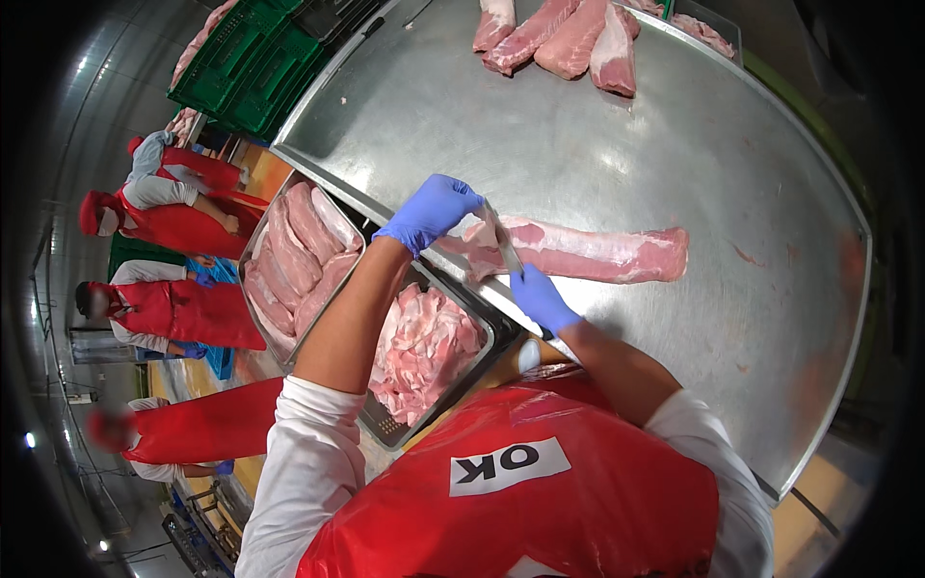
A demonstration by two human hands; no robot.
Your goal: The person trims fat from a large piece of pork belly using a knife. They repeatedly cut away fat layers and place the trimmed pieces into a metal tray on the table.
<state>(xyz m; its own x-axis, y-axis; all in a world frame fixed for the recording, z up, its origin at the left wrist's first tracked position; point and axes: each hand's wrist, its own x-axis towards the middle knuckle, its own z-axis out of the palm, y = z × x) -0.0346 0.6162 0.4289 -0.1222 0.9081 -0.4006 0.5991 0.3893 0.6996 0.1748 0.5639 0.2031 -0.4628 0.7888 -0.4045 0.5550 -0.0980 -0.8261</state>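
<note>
A long pork loin (pixel 607 252) lies across the steel table near its front edge, pink with a whitish fat layer. My left hand (pixel 432 214), in a blue glove, is closed in a pinch on a thin flap of fat (pixel 493 223) raised at the loin's left end. Just right of it, my right hand (pixel 542 301), also gloved in blue, grips a knife (pixel 507 250). The blade points up and left, against the flap and the loin's end. Most of the knife's handle is hidden in my fist.
Several loins (pixel 564 43) lie at the table's (pixel 414 116) far edge. Left of the table are a tray of whole loins (pixel 299 250) and a dark crate of trimmings (pixel 424 347). Green crates (pixel 241 67) stand at the far left. Several people in red aprons (pixel 193 308) work beyond.
</note>
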